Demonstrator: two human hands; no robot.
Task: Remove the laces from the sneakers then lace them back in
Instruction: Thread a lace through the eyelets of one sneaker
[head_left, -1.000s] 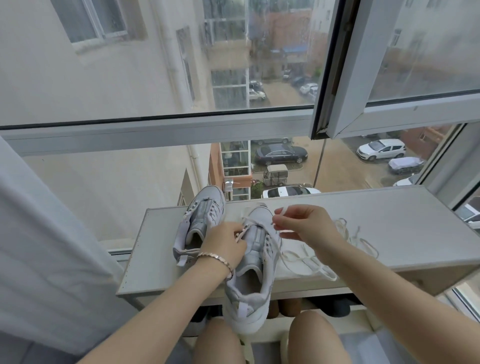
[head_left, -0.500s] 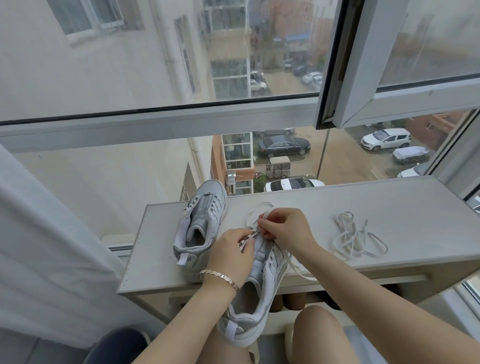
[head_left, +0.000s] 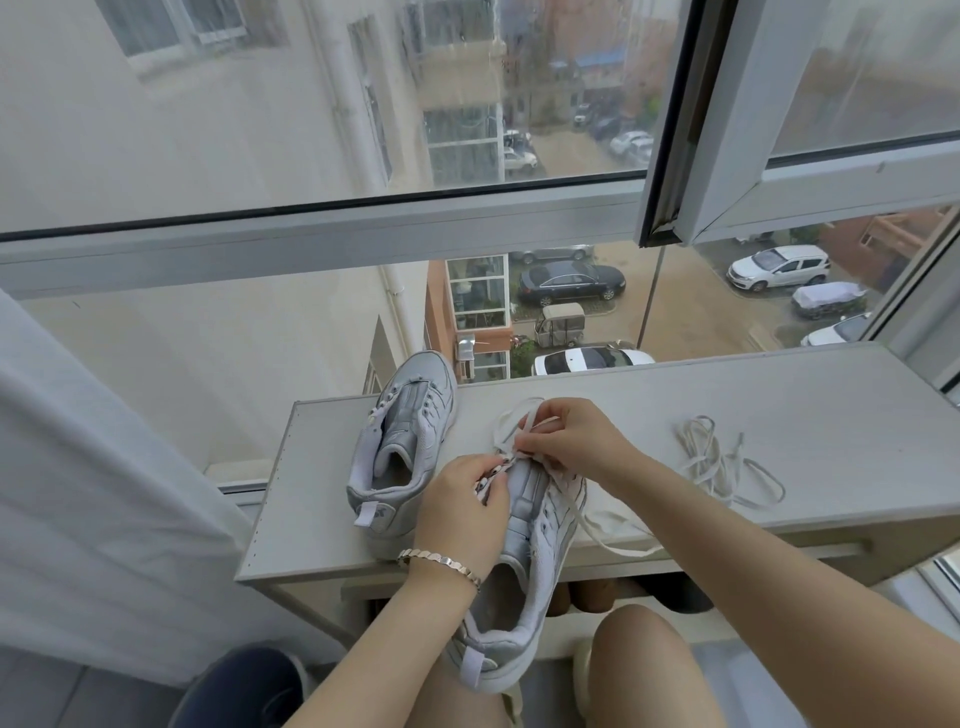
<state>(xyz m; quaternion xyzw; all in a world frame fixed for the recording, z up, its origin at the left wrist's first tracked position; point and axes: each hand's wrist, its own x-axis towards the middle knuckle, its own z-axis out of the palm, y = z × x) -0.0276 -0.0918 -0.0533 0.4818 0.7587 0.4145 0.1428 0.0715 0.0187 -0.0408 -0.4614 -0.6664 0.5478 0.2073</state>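
Observation:
Two pale grey sneakers are here. One sneaker (head_left: 405, 447) without laces stands on the white shelf (head_left: 779, 415). The second sneaker (head_left: 524, 587) leans from the shelf edge down onto my lap, heel toward me. My left hand (head_left: 462, 514) holds its eyelet flap on the left side. At the upper eyelets, my right hand (head_left: 576, 441) pinches the white lace (head_left: 608, 535), which trails off to the right over the shelf edge. A second loose lace (head_left: 722, 462) lies in a heap on the shelf to the right.
The shelf stands against a large window; an open window frame (head_left: 727, 156) hangs above on the right. A white curtain (head_left: 78, 493) hangs at the left. A dark round object (head_left: 244, 686) sits on the floor at bottom left. Items are stored under the shelf.
My right hand has come in from the right to the sneaker's eyelets, bringing the lace with it. The view has tilted slightly; the left hand stays on the sneaker.

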